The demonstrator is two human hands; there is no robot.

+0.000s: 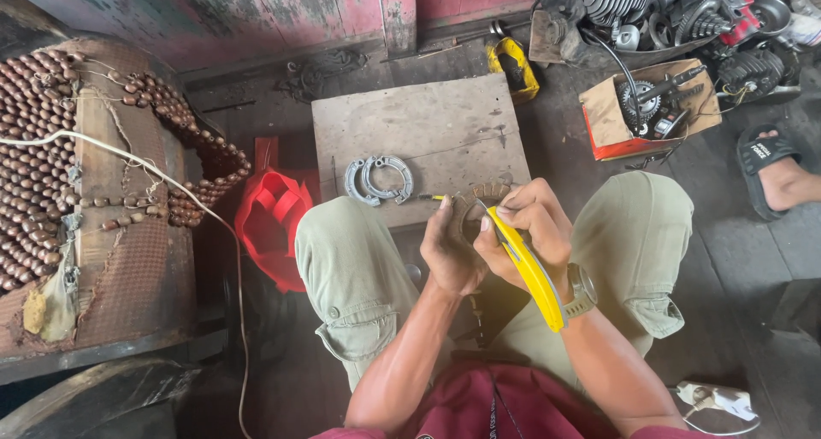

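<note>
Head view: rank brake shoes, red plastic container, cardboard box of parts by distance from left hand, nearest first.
From the left hand:
1. Brake shoes, on the wooden board just up-left.
2. Red plastic container, on the floor to the left.
3. Cardboard box of parts, far upper right.

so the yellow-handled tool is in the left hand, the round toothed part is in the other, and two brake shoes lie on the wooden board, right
Not quite: the head view shows the yellow-handled tool in the right hand, and the left hand holds the round toothed part. The two brake shoes do lie on the wooden board.
</note>
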